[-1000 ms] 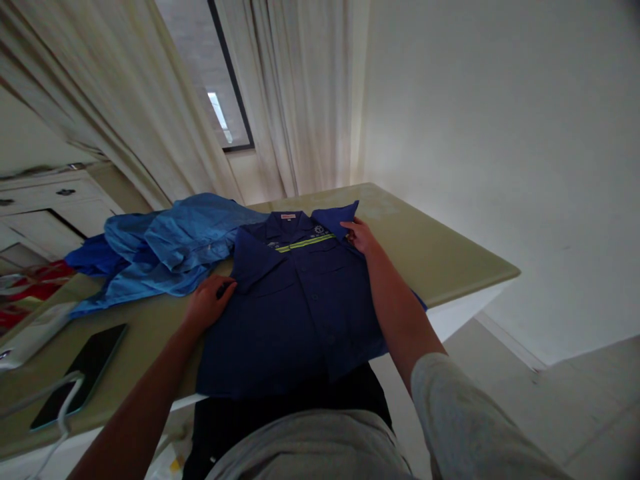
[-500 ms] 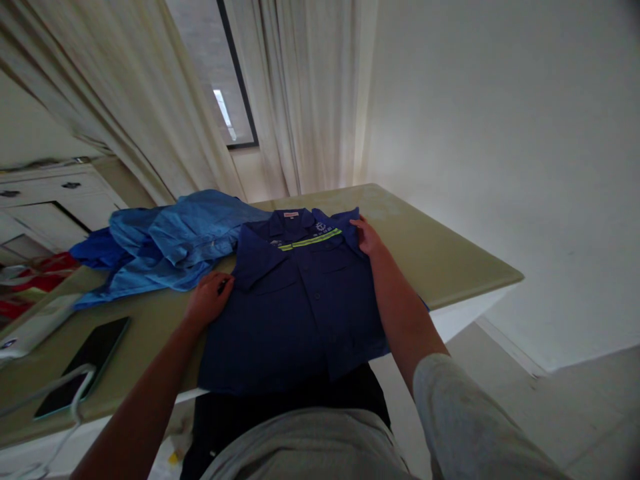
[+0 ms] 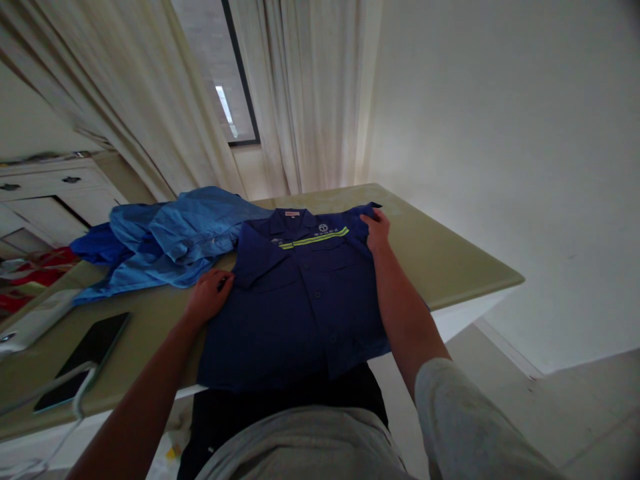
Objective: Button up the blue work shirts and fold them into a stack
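1. At the left end of the table (image 3: 450, 260), a dark phone (image 3: 83, 357) with a white cable (image 3: 75, 400) is seen. Beyond it, a crumpled light-blue garment (image 3: 165, 237) is heaped against the shirt's left sleeve.
2. The left hand (image 3: 207, 297) is laid on the left sleeve hem of the navy work shirt (image 3: 295, 300). Its fingers are curled, and dark cloth seems pinched between thumb and forefinger.
3. The shirt is spread flat, front up and collar away, with its hem reaching the near table edge. It is judged light, soft and limp, and is best taken at the shoulder seams or sleeve hems.
4. The right hand (image 3: 377, 230) is set on the right sleeve beside the yellow-green reflective stripe (image 3: 315, 238), fingers held together. Whether cloth is gripped cannot be told.
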A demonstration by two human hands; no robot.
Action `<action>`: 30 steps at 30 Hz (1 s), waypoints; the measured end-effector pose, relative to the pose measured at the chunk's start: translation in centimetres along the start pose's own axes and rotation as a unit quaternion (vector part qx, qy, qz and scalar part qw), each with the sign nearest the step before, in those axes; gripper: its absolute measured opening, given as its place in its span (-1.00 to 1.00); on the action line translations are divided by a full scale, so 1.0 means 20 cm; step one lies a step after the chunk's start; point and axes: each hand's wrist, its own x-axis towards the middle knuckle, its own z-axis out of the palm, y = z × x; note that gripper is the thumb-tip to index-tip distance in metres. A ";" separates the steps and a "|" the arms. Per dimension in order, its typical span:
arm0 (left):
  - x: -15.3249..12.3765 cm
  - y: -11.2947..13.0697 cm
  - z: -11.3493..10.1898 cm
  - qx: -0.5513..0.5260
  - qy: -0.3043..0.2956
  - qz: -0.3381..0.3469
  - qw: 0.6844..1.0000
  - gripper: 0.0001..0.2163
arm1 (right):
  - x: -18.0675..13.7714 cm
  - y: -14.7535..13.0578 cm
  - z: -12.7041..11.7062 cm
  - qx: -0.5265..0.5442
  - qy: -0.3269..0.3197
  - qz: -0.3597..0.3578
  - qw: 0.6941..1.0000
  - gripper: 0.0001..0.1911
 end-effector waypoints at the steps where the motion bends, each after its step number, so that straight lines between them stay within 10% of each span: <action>1: 0.00 0.00 0.00 0.001 -0.001 0.001 1.000 -0.57 | -0.02 -0.03 0.01 -0.053 -0.052 -0.047 0.996 -0.72; 5: 0.00 -0.01 0.00 0.004 -0.001 0.005 1.000 -0.58 | -0.12 -0.12 0.03 -0.232 -0.242 -0.165 0.927 -0.69; 9: 0.00 -0.01 0.00 0.004 -0.001 0.003 1.000 -0.56 | -0.14 -0.08 0.02 -0.276 -0.362 -0.079 0.887 -0.53; 18: 0.00 -0.02 0.01 0.004 0.009 0.013 1.000 -0.57 | -0.14 -0.01 0.05 -0.462 -0.374 -0.161 0.788 -0.85; 24: -0.01 -0.02 0.01 0.009 0.010 0.015 1.000 -0.57 | -0.17 -0.09 0.08 -0.408 -0.326 -0.176 0.835 -0.85; 30: 0.05 0.01 -0.02 0.010 -0.026 -0.039 0.999 -0.54 | -0.26 -0.10 0.17 -0.429 -0.363 -0.213 0.799 -0.69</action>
